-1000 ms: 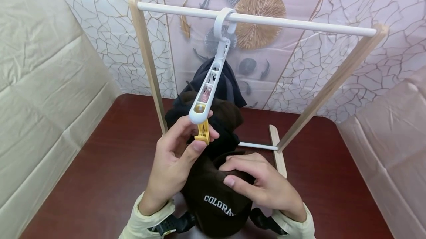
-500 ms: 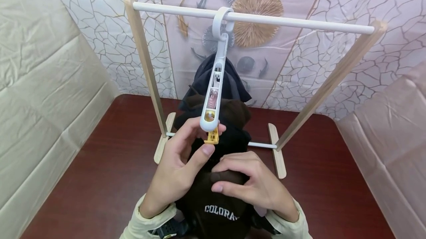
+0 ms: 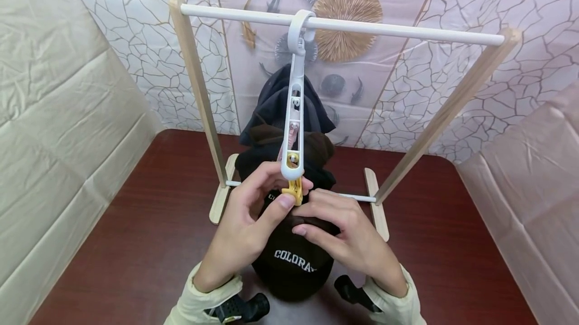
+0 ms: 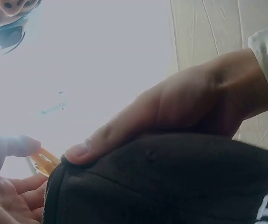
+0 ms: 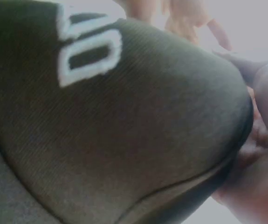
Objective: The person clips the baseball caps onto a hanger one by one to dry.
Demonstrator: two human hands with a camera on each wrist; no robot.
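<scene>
My left hand (image 3: pixel 244 224) pinches a yellow clip (image 3: pixel 294 194) at the near, lower end of a white hanger (image 3: pixel 297 66). A dark brown cap (image 3: pixel 289 277) with white lettering is gripped by my right hand (image 3: pixel 350 227), thumb on the outside near its edge. That edge is right at the clip. In the left wrist view, the clip (image 4: pixel 47 161) overlaps the cap's edge beside the right thumb (image 4: pixel 80 151). The cap's crown (image 5: pixel 138 121) fills most of the right wrist view. Whether the clip's jaws stand apart I cannot tell.
The hanger's hook rides on the white rod (image 3: pixel 407 33) of a wooden rack (image 3: pixel 434 136). Several other dark caps (image 3: pixel 312 111) hang behind and below the hanger. The rack's feet (image 3: pixel 376 204) stand on a dark red table (image 3: pixel 149 244), with fabric walls around it.
The right hand has raised the cap toward the yellow clip, up to its edge. Left hand and hanger end have swung to the right.
</scene>
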